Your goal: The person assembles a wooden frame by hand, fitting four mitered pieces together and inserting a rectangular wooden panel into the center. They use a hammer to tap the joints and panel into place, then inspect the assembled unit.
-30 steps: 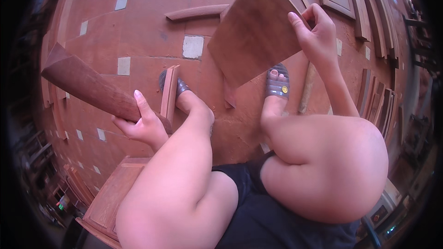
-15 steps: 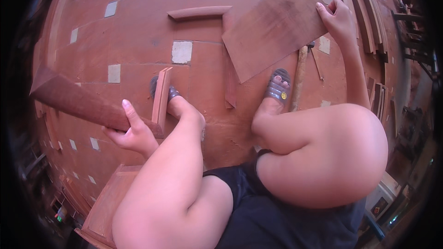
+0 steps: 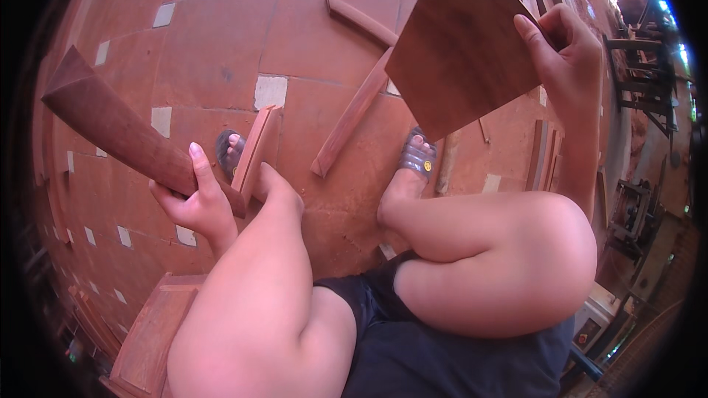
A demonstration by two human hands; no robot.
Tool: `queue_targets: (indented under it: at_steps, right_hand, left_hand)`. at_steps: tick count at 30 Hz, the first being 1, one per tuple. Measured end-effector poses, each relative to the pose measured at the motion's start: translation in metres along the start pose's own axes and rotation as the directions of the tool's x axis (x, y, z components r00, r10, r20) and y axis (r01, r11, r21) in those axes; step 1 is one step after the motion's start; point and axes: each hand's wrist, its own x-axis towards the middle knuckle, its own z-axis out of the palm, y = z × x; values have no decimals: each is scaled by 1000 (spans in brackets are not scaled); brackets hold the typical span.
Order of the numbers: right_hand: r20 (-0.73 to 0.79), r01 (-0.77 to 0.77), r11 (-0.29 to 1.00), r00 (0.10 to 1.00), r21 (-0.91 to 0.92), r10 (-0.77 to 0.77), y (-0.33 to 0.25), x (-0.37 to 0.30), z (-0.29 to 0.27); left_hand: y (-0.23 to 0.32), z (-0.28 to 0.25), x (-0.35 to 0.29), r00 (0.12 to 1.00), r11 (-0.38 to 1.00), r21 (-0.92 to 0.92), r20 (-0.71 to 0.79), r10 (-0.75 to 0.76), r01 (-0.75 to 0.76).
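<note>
The left hand is clenched around the near end of a dark wooden board, which extends up and to the far left above the tiled floor. The right hand grasps the right edge of a thin brown wooden panel, held raised at the far right, above the right foot. Both feet wear sandals. A narrow wooden strip lies on the floor between the feet. A short wooden piece stands just beside the left foot. A wooden stool edge shows near left.
</note>
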Motion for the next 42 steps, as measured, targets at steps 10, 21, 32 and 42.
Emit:
queue_targets:
  at_steps: [10,21,32,42]
  right_hand:
    - [244,77,976,961,202,-126,-75,35,133]
    - [607,-383,808,794,448,39,-36,-2,187]
    - [628,-690,-57,686,721,-368,-44,-107,155]
    - [624,-221,664,631,715,-462,-40,-117,153]
  left_hand:
    - [-13,-28,46,915,975,176,-355,193,-137]
    - [-10,-19,40,970,1000,-16,-241,6,-10]
    - [-11,-20,39,965,996,-56,-252,-74,62]
    - [-25,-16,40,965,987,-126,-230,-123,96]
